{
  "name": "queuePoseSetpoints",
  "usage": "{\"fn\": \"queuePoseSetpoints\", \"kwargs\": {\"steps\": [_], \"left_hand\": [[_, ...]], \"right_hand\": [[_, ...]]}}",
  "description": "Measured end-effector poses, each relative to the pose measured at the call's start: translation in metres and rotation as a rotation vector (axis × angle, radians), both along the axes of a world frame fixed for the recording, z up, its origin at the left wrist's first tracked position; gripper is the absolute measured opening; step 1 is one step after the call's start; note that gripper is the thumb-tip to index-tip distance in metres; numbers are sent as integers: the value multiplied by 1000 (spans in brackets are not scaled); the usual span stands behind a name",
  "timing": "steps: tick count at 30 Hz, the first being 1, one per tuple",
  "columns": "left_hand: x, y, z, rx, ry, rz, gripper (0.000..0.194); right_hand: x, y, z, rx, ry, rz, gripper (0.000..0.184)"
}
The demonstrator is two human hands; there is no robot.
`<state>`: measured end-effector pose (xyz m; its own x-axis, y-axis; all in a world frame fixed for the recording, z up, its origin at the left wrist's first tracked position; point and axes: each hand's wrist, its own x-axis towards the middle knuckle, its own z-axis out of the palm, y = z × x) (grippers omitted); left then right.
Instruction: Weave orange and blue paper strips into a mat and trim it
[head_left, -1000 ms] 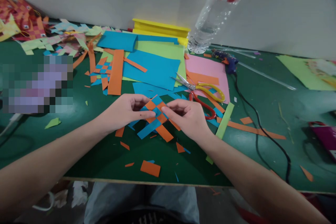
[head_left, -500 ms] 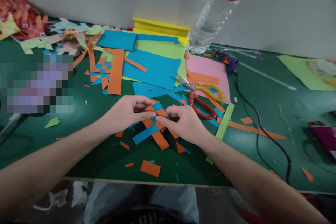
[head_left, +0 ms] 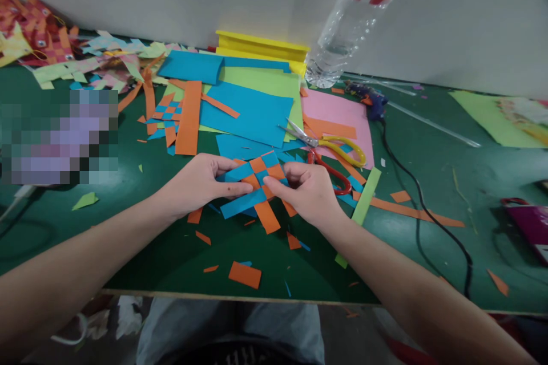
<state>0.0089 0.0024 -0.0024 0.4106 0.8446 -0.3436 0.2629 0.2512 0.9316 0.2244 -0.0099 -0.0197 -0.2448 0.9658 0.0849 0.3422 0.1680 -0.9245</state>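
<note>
Between my two hands is a small woven paper piece (head_left: 258, 163), a checkerboard of blue and orange strips with loose ends sticking out. My left hand (head_left: 209, 185) pinches its left side, thumb on top and fingers behind. My right hand (head_left: 306, 188) grips the right side the same way, its thumb lying over the middle squares. The piece is held just above the green table; my fingers hide part of its back. Right behind my right hand lie scissors (head_left: 317, 142) with one yellow and one red handle, the red one partly covered by that hand.
Blue sheets (head_left: 252, 111), an orange strip (head_left: 189, 117) and a pink sheet (head_left: 338, 105) lie behind my hands. A clear bottle (head_left: 349, 28) stands near the wall. A glue gun (head_left: 372, 102) trails a black cord. Paper scraps (head_left: 245, 275) dot the table's front.
Both hands still grip the woven piece. It has been raised and turned a little, so that more of its checkered face and a left blue strip now show.
</note>
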Motion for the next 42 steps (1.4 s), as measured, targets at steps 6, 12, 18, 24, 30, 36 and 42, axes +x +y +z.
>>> {"fn": "queuePoseSetpoints", "kwargs": {"steps": [6, 12, 18, 24, 30, 36, 42], "left_hand": [[0, -1, -2, 16, 59, -6, 21], [-4, -1, -6, 68, 81, -23, 27], [-3, 0, -5, 54, 125, -39, 30], [-2, 0, -4, 49, 103, -37, 28], [-2, 0, -4, 35, 67, -40, 17], [-1, 1, -2, 34, 55, -40, 12], [-3, 1, -2, 57, 61, -45, 12]], "right_hand": [[0, 0, 0, 3, 13, 40, 40], [0, 0, -1, -20, 26, 67, 36], [-1, -2, -1, 111, -39, 41, 45], [-3, -6, 1, 129, -95, 29, 35], [-3, -8, -1, 141, -64, 50, 28], [-3, -7, -1, 120, -92, 42, 31], [-3, -7, 2, 122, -63, 59, 28]]}}
